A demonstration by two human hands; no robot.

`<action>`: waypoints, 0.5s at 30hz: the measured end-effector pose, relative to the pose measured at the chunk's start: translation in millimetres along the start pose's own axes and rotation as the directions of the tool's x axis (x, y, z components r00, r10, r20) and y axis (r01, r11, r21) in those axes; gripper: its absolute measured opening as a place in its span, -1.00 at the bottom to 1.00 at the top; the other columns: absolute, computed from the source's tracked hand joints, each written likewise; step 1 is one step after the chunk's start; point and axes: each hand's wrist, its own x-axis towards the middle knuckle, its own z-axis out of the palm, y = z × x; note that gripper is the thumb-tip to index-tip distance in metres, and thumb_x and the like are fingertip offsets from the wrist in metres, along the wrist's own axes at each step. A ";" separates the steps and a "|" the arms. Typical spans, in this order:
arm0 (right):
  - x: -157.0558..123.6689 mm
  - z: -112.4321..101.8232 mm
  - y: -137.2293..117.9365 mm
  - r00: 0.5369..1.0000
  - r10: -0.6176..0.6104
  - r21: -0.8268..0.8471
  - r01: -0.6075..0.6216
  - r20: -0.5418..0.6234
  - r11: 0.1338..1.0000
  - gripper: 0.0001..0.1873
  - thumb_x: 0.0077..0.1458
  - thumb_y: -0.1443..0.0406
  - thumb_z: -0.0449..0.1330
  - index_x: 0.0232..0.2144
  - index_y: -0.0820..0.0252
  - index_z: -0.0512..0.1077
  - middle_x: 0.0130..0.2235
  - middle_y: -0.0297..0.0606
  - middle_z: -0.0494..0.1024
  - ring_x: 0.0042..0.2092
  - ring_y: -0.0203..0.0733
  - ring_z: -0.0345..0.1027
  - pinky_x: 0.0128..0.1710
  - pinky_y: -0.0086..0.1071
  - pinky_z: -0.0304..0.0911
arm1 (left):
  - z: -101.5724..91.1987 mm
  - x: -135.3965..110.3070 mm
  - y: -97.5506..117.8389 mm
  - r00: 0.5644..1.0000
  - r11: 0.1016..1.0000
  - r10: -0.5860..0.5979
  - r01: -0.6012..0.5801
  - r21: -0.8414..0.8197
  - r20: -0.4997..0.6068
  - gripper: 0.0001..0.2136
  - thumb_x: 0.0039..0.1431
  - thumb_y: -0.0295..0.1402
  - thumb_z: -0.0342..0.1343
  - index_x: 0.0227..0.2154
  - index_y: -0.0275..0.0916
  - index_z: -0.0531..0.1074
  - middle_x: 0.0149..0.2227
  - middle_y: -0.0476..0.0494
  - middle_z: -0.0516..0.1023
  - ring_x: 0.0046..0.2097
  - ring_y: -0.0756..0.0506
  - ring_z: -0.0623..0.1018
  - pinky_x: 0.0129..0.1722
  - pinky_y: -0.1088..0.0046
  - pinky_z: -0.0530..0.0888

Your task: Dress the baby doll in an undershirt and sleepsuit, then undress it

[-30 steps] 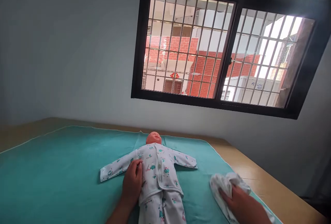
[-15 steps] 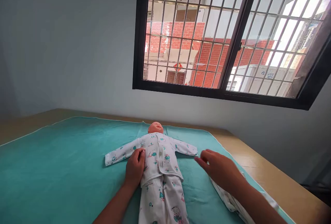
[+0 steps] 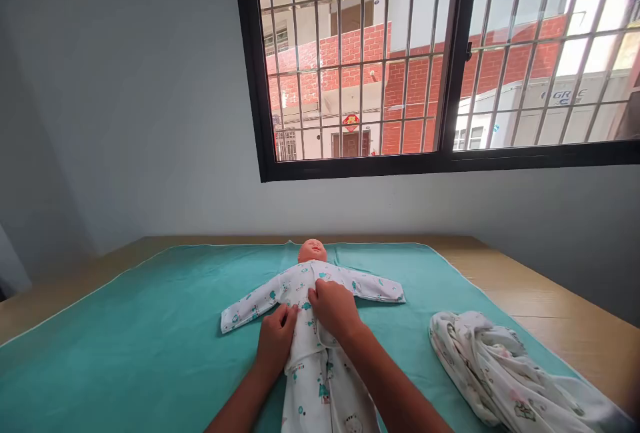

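Observation:
A baby doll [image 3: 313,251] lies on its back, head toward the wall, sleeves spread to both sides. It wears a white printed baby shirt [image 3: 305,340] and matching pants [image 3: 306,393]. My left hand [image 3: 278,338] is closed at the shirt's left side, fingers pressed on the cloth edge. Over the chest, at the front opening, my right hand [image 3: 335,306] is closed in a pinch on the shirt; its fingertips are partly hidden. My right forearm covers part of the shirt's lower right side and the pants.
A teal cloth [image 3: 165,333] covers most of the wooden table [image 3: 555,293]. On its right side lies a crumpled white printed cloth [image 3: 500,366]. Behind the table stand a grey wall [image 3: 150,120] and a barred window [image 3: 360,66] with a black frame.
My right hand has moved left from beside the sleeve cuff onto the shirt's chest. My left hand stays at the shirt's side. The view has shifted, showing more of the crumpled cloth.

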 end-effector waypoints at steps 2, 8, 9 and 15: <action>-1.0 -9.0 2.5 0.998 0.012 0.010 -0.013 0.064 1.000 -0.53 0.24 0.03 -0.04 -0.29 0.28 0.49 -0.25 -0.02 0.56 -0.21 0.01 0.45 -0.26 -0.29 0.21 | -0.1 -1.0 2.1 1.000 1.000 -0.007 0.007 0.003 -0.003 -0.58 0.20 -0.07 -0.09 -0.67 -0.20 0.07 -0.66 0.09 0.13 -0.53 0.04 0.16 -0.50 0.50 0.09; -8.1 -31.3 -3.0 0.958 0.012 -0.045 0.001 0.287 0.999 -0.51 0.06 -0.05 0.15 -0.24 0.23 0.55 -0.22 0.01 0.58 -0.15 0.04 0.46 -0.18 -0.24 0.28 | 2.2 -6.3 12.8 0.992 0.984 -0.122 0.116 -0.134 -0.044 -0.59 0.15 -0.05 -0.05 -0.66 -0.19 0.05 -0.65 0.11 0.09 -0.53 0.04 0.12 -0.53 0.51 0.12; -9.7 -33.4 -5.3 0.953 0.004 -0.057 0.014 0.303 0.998 -0.55 0.09 -0.01 0.14 -0.23 0.24 0.56 -0.21 0.03 0.58 -0.14 0.05 0.46 -0.18 -0.24 0.29 | 3.2 -7.3 14.6 0.986 0.975 -0.155 0.144 -0.172 -0.055 -0.59 0.14 -0.05 -0.05 -0.66 -0.19 0.04 -0.65 0.11 0.07 -0.53 0.04 0.11 -0.54 0.52 0.12; -11.9 -38.5 -9.0 0.950 -0.021 -0.076 0.047 0.312 0.996 -0.66 0.17 0.19 0.05 -0.22 0.24 0.57 -0.20 0.07 0.57 -0.13 0.04 0.48 -0.20 -0.24 0.32 | 7.0 -13.3 18.8 0.990 0.985 -0.083 0.064 -0.159 -0.111 -0.60 0.16 -0.04 -0.05 -0.64 -0.20 0.14 -0.62 0.08 0.16 -0.52 0.02 0.20 -0.52 0.51 0.21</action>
